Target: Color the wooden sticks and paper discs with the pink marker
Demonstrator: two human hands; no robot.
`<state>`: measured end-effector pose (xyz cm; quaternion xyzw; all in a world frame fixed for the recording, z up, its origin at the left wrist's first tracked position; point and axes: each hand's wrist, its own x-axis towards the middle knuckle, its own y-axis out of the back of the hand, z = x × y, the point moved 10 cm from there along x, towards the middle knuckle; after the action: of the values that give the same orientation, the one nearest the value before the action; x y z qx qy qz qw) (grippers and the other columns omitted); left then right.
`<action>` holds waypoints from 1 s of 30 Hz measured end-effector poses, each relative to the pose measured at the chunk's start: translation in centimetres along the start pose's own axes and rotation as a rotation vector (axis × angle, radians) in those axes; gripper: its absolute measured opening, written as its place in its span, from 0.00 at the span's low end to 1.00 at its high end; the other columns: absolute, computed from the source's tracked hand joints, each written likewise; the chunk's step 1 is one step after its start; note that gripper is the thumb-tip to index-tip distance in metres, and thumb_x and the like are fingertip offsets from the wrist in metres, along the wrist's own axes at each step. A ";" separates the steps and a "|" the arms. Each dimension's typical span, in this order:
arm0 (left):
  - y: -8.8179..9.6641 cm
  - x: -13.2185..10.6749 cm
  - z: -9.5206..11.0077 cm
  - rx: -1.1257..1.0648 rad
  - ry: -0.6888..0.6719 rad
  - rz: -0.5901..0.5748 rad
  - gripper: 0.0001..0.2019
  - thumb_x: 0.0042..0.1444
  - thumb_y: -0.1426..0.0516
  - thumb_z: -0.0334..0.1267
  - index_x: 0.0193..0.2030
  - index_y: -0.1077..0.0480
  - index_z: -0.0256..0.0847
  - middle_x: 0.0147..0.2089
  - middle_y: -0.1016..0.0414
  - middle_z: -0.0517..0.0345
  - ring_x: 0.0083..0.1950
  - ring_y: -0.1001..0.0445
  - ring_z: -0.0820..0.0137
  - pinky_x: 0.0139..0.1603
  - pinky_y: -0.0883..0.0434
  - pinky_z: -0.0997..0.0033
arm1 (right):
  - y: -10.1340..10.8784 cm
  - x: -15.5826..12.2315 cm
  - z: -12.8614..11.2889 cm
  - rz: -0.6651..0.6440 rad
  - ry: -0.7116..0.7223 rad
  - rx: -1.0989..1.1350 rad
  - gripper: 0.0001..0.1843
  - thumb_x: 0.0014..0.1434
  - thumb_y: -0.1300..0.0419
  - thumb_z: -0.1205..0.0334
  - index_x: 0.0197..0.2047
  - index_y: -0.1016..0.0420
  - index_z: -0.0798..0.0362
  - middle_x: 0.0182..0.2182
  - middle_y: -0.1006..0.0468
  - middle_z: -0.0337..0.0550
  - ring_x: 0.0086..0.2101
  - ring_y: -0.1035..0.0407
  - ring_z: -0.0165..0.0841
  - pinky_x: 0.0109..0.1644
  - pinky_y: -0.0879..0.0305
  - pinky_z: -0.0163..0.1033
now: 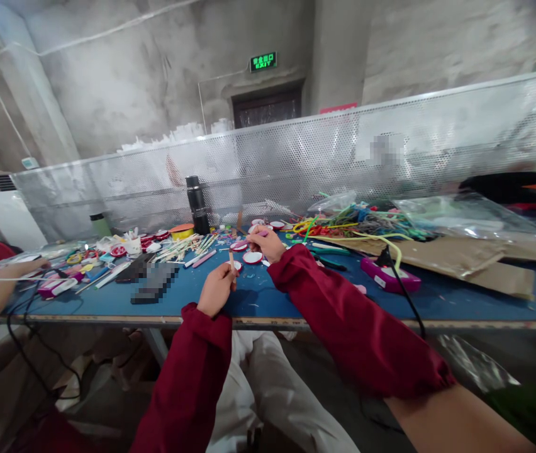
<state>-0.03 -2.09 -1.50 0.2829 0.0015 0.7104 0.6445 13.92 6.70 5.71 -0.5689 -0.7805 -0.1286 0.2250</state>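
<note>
My left hand [216, 289] is closed around a short tan stick [231, 257], which points upward from the fingers. Just beyond it, my right hand [270, 244] pinches a slim pinkish-purple tool [251, 238]; its exact kind is too small to make out. Between and below the hands lies a small white dish with a red rim [252, 257]. Another such dish [237, 266] is partly hidden behind my left fingers. More of these round dishes lie past my right hand.
A black bottle [197, 206] stands behind a pile of thin sticks [185, 250]. Purple boxes with cables [389, 275] lie at right and left. Cardboard [461, 255] and coloured cords [367, 220] cover the right. Another person's hand [20, 269] reaches in at left.
</note>
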 end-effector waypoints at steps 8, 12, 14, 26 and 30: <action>0.0 0.1 -0.3 0.002 0.003 0.004 0.10 0.61 0.48 0.43 0.34 0.32 0.41 0.21 0.32 0.63 0.23 0.39 0.73 0.26 0.45 0.73 | -0.5 -0.2 0.2 -0.046 -0.033 0.018 0.13 0.42 0.35 0.55 0.23 0.35 0.49 0.15 0.30 0.33 0.19 0.38 0.28 0.24 0.42 0.35; -0.1 0.0 -0.1 -0.006 0.002 -0.004 0.09 0.61 0.48 0.43 0.34 0.32 0.41 0.22 0.32 0.64 0.24 0.38 0.73 0.27 0.44 0.74 | -0.1 0.0 -0.1 -0.015 0.003 -0.002 0.13 0.42 0.35 0.54 0.24 0.35 0.49 0.15 0.30 0.33 0.19 0.38 0.29 0.24 0.42 0.35; 0.0 0.0 -0.1 -0.002 0.003 0.003 0.09 0.60 0.48 0.43 0.34 0.32 0.41 0.22 0.32 0.64 0.24 0.37 0.73 0.27 0.44 0.74 | 0.0 0.0 -0.2 -0.001 0.015 -0.009 0.13 0.43 0.35 0.55 0.23 0.35 0.49 0.15 0.30 0.33 0.19 0.38 0.28 0.24 0.43 0.35; -0.1 0.0 -0.1 0.002 -0.011 0.003 0.09 0.60 0.49 0.41 0.35 0.32 0.40 0.22 0.34 0.64 0.23 0.40 0.73 0.26 0.45 0.74 | 0.0 -0.1 -0.2 -0.010 -0.006 0.013 0.13 0.41 0.34 0.54 0.23 0.35 0.49 0.15 0.30 0.33 0.19 0.38 0.28 0.24 0.42 0.35; 0.0 0.0 -0.2 0.006 -0.006 0.009 0.09 0.60 0.49 0.42 0.35 0.32 0.41 0.22 0.33 0.64 0.24 0.39 0.73 0.27 0.45 0.74 | -0.5 -0.2 0.0 -0.039 -0.030 0.029 0.13 0.40 0.34 0.55 0.22 0.36 0.49 0.14 0.31 0.32 0.18 0.39 0.28 0.24 0.42 0.35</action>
<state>-0.12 -2.00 -1.67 0.2870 0.0002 0.7124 0.6405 13.53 6.34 5.65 -0.5523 -0.7964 -0.1131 0.2188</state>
